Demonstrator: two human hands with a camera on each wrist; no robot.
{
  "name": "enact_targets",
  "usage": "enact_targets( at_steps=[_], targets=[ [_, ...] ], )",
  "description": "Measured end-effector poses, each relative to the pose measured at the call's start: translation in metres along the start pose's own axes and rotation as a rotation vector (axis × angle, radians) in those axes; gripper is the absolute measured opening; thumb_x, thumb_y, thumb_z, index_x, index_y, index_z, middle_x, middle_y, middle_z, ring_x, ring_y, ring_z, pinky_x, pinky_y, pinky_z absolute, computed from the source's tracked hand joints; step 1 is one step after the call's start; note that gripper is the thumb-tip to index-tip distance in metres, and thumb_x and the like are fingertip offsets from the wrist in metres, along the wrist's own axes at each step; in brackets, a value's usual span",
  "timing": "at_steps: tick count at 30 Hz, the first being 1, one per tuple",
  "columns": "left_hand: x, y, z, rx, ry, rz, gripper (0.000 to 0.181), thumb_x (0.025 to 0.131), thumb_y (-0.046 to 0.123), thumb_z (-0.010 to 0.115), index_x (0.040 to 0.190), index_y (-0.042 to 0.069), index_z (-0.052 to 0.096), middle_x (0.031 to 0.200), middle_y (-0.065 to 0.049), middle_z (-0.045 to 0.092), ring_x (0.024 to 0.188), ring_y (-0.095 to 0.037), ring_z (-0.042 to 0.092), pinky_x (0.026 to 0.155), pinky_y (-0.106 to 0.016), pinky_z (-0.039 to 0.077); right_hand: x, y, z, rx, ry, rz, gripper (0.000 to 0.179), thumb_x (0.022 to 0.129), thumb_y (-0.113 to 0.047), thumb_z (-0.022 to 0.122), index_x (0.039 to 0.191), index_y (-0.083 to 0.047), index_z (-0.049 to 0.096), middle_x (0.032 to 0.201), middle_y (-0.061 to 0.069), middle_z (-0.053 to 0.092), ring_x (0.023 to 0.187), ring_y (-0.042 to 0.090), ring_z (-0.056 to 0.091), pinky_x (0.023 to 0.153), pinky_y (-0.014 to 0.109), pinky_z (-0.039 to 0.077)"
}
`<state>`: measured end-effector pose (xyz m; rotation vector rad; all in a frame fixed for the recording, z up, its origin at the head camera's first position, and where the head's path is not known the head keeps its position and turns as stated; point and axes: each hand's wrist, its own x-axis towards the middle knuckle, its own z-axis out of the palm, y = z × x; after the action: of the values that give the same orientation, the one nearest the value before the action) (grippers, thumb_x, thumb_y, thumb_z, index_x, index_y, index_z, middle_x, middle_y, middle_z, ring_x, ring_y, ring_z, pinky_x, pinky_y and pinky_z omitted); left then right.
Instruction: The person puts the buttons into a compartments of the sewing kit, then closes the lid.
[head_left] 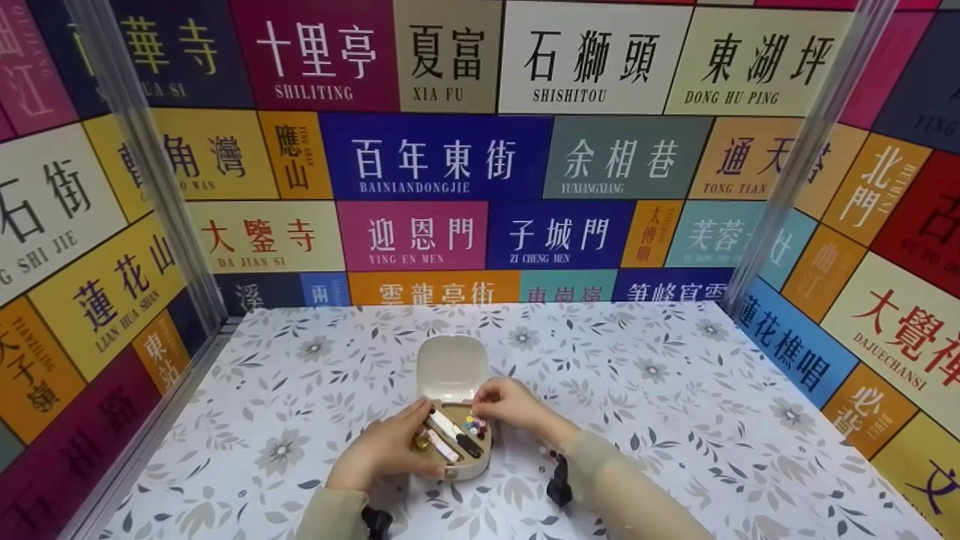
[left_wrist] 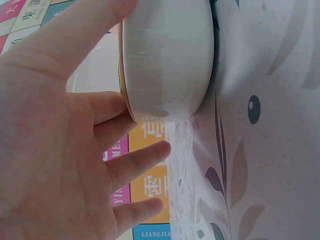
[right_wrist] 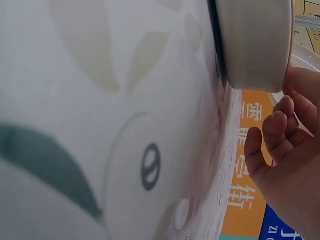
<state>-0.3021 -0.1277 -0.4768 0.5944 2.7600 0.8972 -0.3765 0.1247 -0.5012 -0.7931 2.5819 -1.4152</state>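
Observation:
A cream storage box point(head_left: 471, 471) stands on the table in the head view, its lid point(head_left: 452, 365) raised at the back. My left hand point(head_left: 386, 450) holds the box's left side, thumb by the front rim and fingers toward the back. In the left wrist view the lower fingers point(left_wrist: 142, 162) are spread, off the box. My right hand point(head_left: 517, 406) is at the back right rim, fingers bent above small colourful beads or pins point(head_left: 477, 427). Its thumb and fingertips are partly hidden, so a held piece cannot be made out.
Inside the box lie a white and black pen-like stick point(head_left: 450, 429), a pale pink tube point(head_left: 442, 446) and a gold-coloured round piece point(head_left: 421, 441). Small bits point(head_left: 550, 453) lie near my right wrist. Printed panels point(head_left: 435, 157) wall the floral tabletop point(head_left: 622, 360).

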Motion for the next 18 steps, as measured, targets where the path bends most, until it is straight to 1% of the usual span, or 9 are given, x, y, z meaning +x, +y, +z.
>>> enact_targets(
  at_steps=[4,7,13,18],
  targets=[
    [-0.0006,0.0008,-0.0006,-0.003,0.001,0.004,0.117,0.061,0.06,0.083,0.152,0.01,0.03,0.157,-0.009,0.027,0.136,-0.043,0.034,0.11,-0.062,0.024,-0.0006,-0.0002,0.0015,-0.031,0.016,-0.041,0.009,0.084,-0.012,0.072,0.085,-0.004,0.07,0.081,-0.004,0.062,0.075,0.009,0.055,0.073,0.026,0.049],
    [-0.0006,0.001,-0.0009,-0.009,0.0,0.006,0.116,0.061,0.059,0.083,0.152,0.01,0.03,0.157,-0.01,0.027,0.136,-0.043,0.034,0.11,-0.061,0.024,-0.0011,-0.0007,0.0024,-0.042,0.017,-0.04,0.007,0.084,-0.012,0.072,0.085,-0.005,0.069,0.081,-0.005,0.062,0.076,0.009,0.055,0.074,0.027,0.049],
    [-0.0003,0.0009,-0.0012,-0.02,-0.003,-0.002,0.117,0.06,0.058,0.084,0.153,0.011,0.03,0.157,-0.009,0.026,0.137,-0.041,0.033,0.11,-0.061,0.023,-0.001,-0.0003,0.0035,-0.042,0.014,-0.046,0.005,0.086,-0.012,0.07,0.085,-0.007,0.069,0.079,-0.004,0.063,0.073,0.01,0.055,0.07,0.027,0.05],
    [0.0,0.0009,-0.0004,-0.017,-0.006,-0.004,0.117,0.06,0.06,0.083,0.153,0.012,0.03,0.158,-0.008,0.026,0.137,-0.042,0.032,0.111,-0.064,0.018,-0.0023,0.0002,0.0021,-0.032,-0.001,-0.04,0.006,0.087,-0.013,0.07,0.087,-0.007,0.069,0.081,-0.003,0.064,0.075,0.01,0.056,0.072,0.028,0.05]
  ],
)
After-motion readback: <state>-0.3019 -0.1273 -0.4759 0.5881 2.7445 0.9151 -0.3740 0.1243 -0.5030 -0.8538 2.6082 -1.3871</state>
